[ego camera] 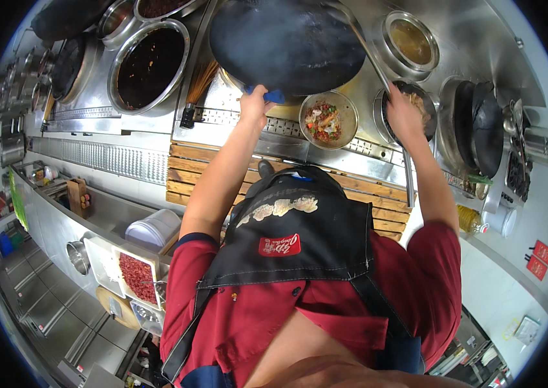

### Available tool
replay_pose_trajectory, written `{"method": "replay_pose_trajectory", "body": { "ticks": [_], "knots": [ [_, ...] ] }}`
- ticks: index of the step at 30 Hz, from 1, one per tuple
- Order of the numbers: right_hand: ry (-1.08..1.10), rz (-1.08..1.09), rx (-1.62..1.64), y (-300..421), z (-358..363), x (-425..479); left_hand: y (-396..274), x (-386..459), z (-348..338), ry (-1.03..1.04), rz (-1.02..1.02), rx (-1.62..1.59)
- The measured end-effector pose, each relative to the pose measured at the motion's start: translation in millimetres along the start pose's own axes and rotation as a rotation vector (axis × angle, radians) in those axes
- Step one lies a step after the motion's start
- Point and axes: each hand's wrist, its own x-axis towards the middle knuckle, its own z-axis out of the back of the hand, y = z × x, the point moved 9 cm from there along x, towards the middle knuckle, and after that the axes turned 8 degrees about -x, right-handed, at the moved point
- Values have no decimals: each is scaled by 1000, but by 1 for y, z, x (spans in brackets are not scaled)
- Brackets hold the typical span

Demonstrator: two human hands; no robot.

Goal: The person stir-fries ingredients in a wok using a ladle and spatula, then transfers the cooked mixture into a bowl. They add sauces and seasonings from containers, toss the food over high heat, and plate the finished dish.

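Observation:
My left hand [254, 105] grips a blue cloth [272, 95] at the near rim of a large black wok [288, 58], which gives off smoke or steam. My right hand [404, 114] is closed around the long metal handle of a ladle or wok spatula [368, 51]; the tool's head reaches over the wok's far right rim, its exact shape unclear. Between my hands, nearer my body, a metal bowl [351, 131] holds chopped red, green and pale food. Under my right hand is a dark strainer [390, 121] with brownish food, over a metal pot.
A bamboo wok brush [201, 85] lies left of the wok. Further left stands a basin of dark liquid [150, 68]. At right are a metal pot of yellowish liquid [410, 41] and stacked black woks [487, 128]. A slatted wooden board [191, 167] runs along the stove front.

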Motion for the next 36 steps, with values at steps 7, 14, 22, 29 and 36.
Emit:
{"method": "replay_pose_trajectory", "body": {
  "ticks": [7,14,22,29,36],
  "knots": [
    [243,-71,387,14,10,-151,5,1,0,-12,11,14],
    [382,-258,852,73,-91,-183,23,24,10,-2,98,-18],
    [43,-208,727,55,-98,-164,45,44,16,-48,139,-88],
    [32,-120,193,29,-33,-20,50,55,11,-16,128,-133],
    [213,-33,457,56,-13,-81,11,17,16,-114,63,6]
  ]
}}
